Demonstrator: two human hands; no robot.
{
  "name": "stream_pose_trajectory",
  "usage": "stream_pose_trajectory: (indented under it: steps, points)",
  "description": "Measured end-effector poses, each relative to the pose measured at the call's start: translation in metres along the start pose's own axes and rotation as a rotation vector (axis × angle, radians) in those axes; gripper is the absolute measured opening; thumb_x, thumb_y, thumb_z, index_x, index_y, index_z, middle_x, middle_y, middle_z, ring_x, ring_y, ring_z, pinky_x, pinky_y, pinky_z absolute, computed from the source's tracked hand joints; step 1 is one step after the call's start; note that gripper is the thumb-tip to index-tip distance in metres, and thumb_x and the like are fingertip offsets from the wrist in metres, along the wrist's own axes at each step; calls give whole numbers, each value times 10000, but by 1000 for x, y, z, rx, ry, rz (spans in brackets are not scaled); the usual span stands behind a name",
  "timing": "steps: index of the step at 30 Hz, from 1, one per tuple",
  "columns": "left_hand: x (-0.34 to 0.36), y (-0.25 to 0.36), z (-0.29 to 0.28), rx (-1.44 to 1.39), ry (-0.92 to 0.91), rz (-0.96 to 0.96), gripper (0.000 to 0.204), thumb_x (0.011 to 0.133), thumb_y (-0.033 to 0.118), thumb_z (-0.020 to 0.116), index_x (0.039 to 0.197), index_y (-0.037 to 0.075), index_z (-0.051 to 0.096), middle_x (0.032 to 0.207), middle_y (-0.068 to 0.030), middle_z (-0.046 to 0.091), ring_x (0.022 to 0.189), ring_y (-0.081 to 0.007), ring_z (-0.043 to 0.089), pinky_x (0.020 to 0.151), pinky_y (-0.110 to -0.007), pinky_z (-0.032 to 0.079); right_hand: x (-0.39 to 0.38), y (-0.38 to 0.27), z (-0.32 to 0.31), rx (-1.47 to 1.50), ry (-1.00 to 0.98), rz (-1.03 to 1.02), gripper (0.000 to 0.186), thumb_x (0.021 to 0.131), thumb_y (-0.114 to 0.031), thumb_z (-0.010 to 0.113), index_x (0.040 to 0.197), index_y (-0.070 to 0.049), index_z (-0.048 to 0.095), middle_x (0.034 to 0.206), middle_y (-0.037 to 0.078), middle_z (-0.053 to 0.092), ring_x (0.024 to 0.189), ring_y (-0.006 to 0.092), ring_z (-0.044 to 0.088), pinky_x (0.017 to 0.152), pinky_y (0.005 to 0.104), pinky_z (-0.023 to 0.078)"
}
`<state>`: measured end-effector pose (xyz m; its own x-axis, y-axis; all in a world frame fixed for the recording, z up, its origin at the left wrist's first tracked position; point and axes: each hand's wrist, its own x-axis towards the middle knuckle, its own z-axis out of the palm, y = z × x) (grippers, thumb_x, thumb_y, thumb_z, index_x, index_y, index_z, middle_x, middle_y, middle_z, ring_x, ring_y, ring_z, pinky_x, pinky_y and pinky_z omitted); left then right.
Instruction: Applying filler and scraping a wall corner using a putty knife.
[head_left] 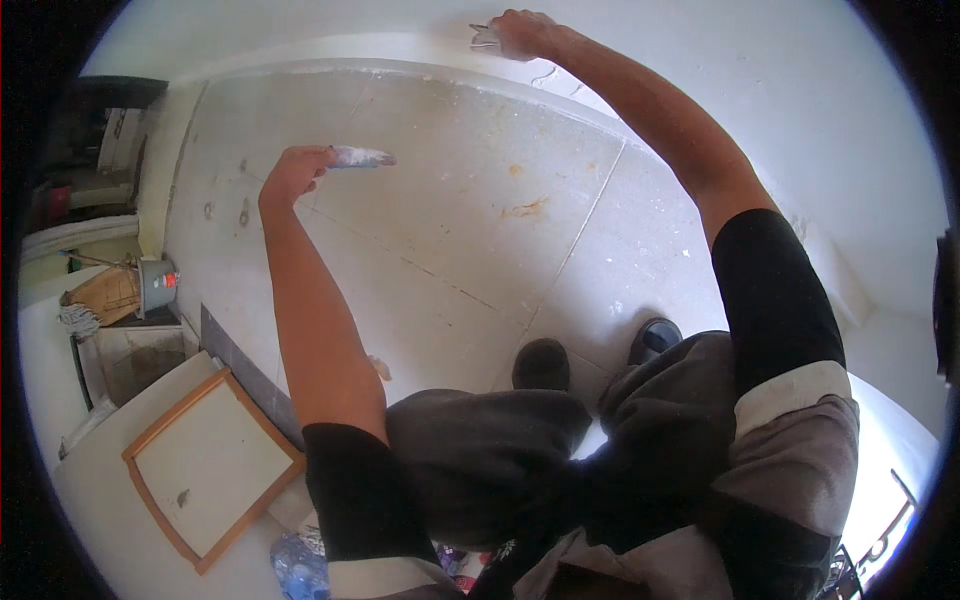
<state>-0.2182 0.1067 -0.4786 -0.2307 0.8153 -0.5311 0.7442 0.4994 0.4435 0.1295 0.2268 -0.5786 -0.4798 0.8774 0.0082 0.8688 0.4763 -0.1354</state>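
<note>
My left hand [293,176] is held out over the tiled floor, its fingers closed round one end of a putty knife [362,157]. White paste coats that knife, which points to the right, with a bluish edge underneath. Farther out, at the top of the view, my right hand [524,36] is up by the white wall [660,45]. It grips a second putty knife [485,38], whose greyish flared blade points left close to the wall; whether it touches cannot be made out. Beside the right forearm, some marks [545,77] show low on the wall.
The pale floor [450,215] has brown stains and white specks. A wood-framed board [215,465] leans at lower left. Behind it are a grey bucket [157,287], a mop head [78,320] and a brown board-like piece [105,293]. My dark shoes [541,365] stand near the middle.
</note>
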Motion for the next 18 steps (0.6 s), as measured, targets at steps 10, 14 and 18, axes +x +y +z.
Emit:
stream_pose_trajectory:
  steps: [10,14,18]
  points:
    - [-12,11,1,10,-2,-2,286,769,256,635,994,79,620,790,17,541,727,-112,439,660,-271,368,22,-6,30,644,7,295,298,747,-265,556,949,-57,624,878,189,626,829,289,624,736,394,509]
    - [-8,25,7,33,16,71,213,767,211,608,884,36,642,652,15,481,574,-78,401,480,-217,320,24,22,51,217,36,311,341,755,-220,571,1055,-57,577,994,188,600,912,296,601,784,398,496]
    - [-11,1,3,-4,45,24,220,775,213,610,902,36,640,654,14,483,573,-76,401,481,-216,324,23,16,29,183,91,171,308,727,-221,569,898,33,607,808,219,620,767,346,621,669,428,513]
